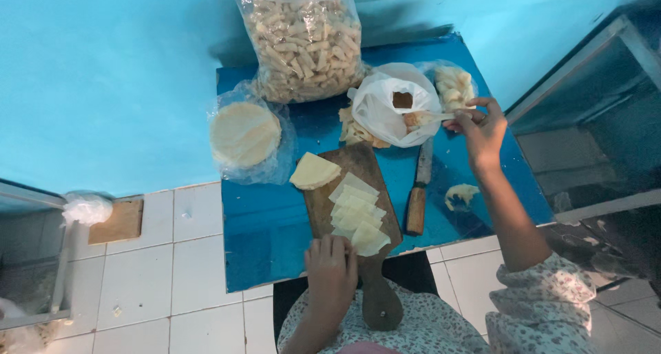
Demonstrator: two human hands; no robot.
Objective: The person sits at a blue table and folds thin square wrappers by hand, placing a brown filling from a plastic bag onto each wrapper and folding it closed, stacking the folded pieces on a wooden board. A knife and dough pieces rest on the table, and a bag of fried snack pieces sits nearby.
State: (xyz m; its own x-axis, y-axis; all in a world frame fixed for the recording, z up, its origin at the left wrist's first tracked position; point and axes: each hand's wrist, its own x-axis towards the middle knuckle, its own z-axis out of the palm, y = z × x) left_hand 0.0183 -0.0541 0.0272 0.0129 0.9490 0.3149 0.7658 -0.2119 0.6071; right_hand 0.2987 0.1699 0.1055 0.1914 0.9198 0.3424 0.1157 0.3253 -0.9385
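Left hand (331,270) on smooth wooden board (354,216)

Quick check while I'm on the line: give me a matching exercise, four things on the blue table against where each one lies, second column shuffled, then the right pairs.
Things:
1. knife
2. large bag of rolled pieces
3. row of cut dough strips
4. bag of round wrappers

Places:
A. on the wooden board, by the left hand
B. far edge of the table, against the wall
C. left of the board
D. right of the board, below the white bag that the right hand reaches into with a spoon

Pairs: 1-D, 2-B, 3-A, 4-C
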